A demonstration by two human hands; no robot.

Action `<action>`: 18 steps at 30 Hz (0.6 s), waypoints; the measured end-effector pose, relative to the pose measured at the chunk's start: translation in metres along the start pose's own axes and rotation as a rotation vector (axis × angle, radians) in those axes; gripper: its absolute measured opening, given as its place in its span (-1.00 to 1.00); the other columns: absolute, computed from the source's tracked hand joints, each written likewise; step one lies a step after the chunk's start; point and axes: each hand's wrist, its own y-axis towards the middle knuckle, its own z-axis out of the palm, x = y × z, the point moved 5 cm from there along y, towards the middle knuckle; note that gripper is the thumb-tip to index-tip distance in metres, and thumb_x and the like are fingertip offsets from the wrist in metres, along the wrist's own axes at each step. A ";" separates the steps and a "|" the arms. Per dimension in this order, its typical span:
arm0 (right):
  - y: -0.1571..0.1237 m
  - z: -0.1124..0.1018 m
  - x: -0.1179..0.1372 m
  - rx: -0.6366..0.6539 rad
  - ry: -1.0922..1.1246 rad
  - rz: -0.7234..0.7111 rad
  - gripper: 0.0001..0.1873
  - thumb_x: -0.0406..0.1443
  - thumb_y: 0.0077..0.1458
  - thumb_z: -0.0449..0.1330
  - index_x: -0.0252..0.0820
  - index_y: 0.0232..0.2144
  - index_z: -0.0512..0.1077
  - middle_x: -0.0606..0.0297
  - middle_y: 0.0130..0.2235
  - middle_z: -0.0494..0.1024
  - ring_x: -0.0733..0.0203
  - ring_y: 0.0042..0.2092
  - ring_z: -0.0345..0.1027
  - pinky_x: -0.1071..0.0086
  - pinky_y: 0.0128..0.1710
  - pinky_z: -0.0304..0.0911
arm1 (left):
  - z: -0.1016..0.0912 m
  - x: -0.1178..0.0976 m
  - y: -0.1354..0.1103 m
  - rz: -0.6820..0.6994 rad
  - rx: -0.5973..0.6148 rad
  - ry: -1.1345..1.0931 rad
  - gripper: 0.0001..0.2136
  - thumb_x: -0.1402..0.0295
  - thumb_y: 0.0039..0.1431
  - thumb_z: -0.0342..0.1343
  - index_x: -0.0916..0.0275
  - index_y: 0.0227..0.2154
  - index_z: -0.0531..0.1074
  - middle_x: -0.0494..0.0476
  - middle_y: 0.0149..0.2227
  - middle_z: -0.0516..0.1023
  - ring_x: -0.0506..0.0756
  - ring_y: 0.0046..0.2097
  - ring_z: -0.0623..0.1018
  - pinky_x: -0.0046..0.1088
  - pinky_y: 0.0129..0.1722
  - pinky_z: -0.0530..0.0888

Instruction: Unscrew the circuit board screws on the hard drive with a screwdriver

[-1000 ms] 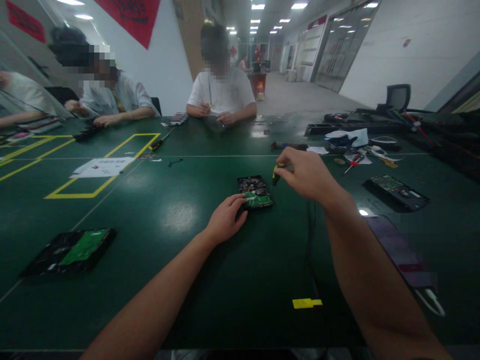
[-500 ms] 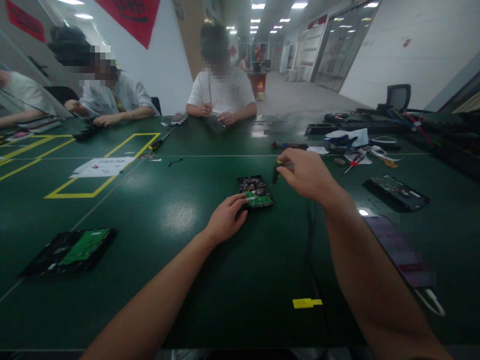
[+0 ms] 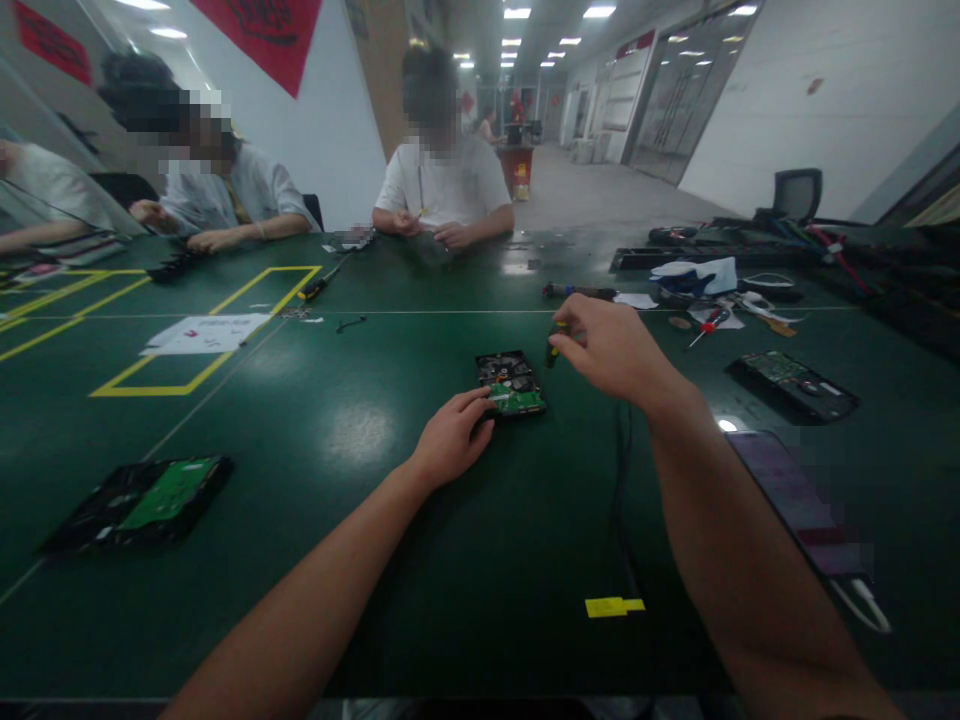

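right grip (image 3: pixel 619 348) holds a screwdriver (image 3: pixel 553 349), cable (image 3: pixel 620 490) and phone (image 3: pixel 795 490) nearby.

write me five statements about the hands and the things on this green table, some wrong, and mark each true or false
1. The left hand touches the middle drive. True.
2. The right hand is empty. False: it holds a yellow-and-dark screwdriver.
3. A red-handled screwdriver lies to the right of the right hand. True.
4. The printed white sheet lies between the two hands. False: it is well to the left of both.
5. Another drive lies on the left, apart from the left hand. True.
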 end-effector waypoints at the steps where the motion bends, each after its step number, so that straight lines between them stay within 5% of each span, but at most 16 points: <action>1: 0.000 0.000 -0.001 -0.002 -0.012 0.001 -0.84 -0.30 0.14 0.19 -0.14 -0.18 0.44 0.15 -0.18 0.61 0.00 -0.19 0.49 0.15 -0.12 0.33 | 0.000 0.001 0.000 -0.006 0.001 -0.003 -0.73 0.34 0.30 0.02 0.15 0.03 0.39 0.22 0.19 0.42 0.21 0.20 0.43 -0.07 0.18 0.44; 18: -0.001 0.000 0.001 0.004 0.004 0.002 -0.84 -0.31 0.13 0.19 -0.14 -0.20 0.47 0.16 -0.19 0.62 0.00 -0.19 0.50 0.13 -0.09 0.33 | 0.003 0.003 -0.001 -0.015 -0.007 0.012 -0.67 0.34 0.27 0.07 0.18 0.09 0.36 0.24 0.19 0.41 0.21 0.21 0.43 -0.08 0.19 0.43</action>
